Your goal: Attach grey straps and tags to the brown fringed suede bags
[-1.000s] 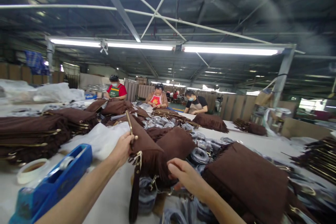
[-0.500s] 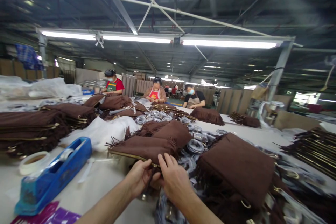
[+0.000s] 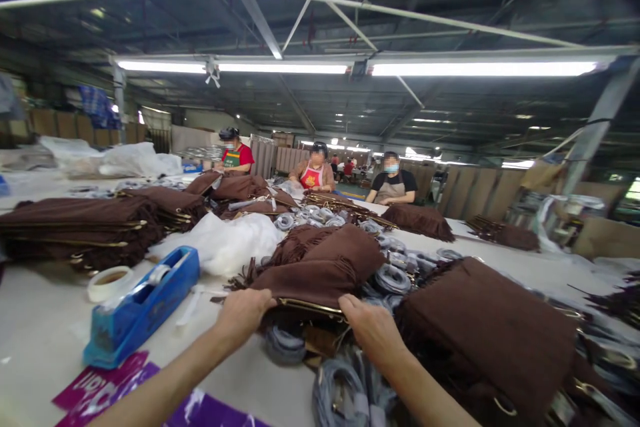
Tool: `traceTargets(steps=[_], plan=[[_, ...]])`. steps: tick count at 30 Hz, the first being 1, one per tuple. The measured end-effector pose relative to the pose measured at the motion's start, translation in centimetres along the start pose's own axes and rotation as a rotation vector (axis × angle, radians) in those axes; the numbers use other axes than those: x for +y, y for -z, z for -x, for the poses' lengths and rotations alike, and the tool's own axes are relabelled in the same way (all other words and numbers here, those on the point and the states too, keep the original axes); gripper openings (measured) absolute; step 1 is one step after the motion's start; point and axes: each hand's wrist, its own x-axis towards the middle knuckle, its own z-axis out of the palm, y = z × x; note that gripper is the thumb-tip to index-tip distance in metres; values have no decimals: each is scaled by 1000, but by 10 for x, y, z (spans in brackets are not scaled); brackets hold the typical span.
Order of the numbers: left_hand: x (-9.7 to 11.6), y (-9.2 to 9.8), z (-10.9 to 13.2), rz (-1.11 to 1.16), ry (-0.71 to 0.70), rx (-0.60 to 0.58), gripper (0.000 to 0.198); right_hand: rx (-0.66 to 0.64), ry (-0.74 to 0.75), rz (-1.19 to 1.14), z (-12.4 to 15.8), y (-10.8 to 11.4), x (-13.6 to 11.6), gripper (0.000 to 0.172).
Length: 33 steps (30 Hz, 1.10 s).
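Observation:
A dark brown fringed bag (image 3: 313, 275) with a gold zipper along its near edge lies in front of me. My left hand (image 3: 246, 312) is closed on the left end of that zipper edge. On the right end, my right hand (image 3: 369, 321) grips the same edge, thumb and fingers pinched on it. Between the hands the edge is stretched nearly straight. Beneath it are coiled grey wrapped straps (image 3: 341, 390) with metal fittings. To the right of my right hand rests a stack of brown fringed bags (image 3: 500, 327).
A blue tape dispenser (image 3: 143, 307) and a tape roll (image 3: 110, 282) stand at the left, by purple plastic packaging (image 3: 200, 407). White padding (image 3: 227, 240) lies behind. More brown bags (image 3: 75, 230) are piled at far left. Three co-workers (image 3: 313, 177) sit across the table.
My hands have moved apart, from close together at the zipper's middle to the two ends of the bag's near edge. The whole view has turned slightly left.

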Motion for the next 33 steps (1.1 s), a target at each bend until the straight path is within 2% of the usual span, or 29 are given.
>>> traceTargets(steps=[5, 7, 9, 12, 16, 17, 19, 21, 22, 24, 26, 27, 30, 33], plan=[[-95, -2, 2, -90, 132, 2, 38, -95, -128, -42, -5, 8, 10, 23], [-122, -9, 6, -87, 154, 8, 39, -119, -153, -41, -11, 11, 12, 21], [-137, -18, 10, -80, 125, 1, 37, -148, -129, -43, -15, 15, 11, 17], [-138, -28, 16, -101, 72, 8, 33, -175, -49, -44, -15, 22, 8, 11], [-109, -27, 23, -13, 7, 192, 42, -158, 14, -33, -3, 18, 6, 17], [-100, -25, 26, 63, -35, 191, 42, -148, 14, -30, 1, 13, 8, 24], [-86, -22, 31, 238, -166, 87, 34, -117, -13, -26, 9, -3, 14, 44], [-82, -22, 32, 354, -250, 10, 29, -75, -49, -27, 15, -19, 23, 55], [-85, -23, 32, 368, -223, 24, 29, -52, -47, -28, 17, -25, 27, 58], [-100, -27, 31, 329, -49, 126, 34, -40, -23, -24, 19, -31, 33, 59], [-120, -32, 31, 265, 121, 200, 36, -18, 27, -45, 18, -25, 32, 51], [-129, -35, 31, 243, 160, 207, 36, -1, 56, -68, 16, -19, 27, 45], [-145, -45, 30, 227, 134, 177, 42, 48, 136, -168, 2, 6, -1, 29], [-149, -59, 25, 238, 11, 148, 47, 78, 253, -319, -26, 28, -43, 28]])
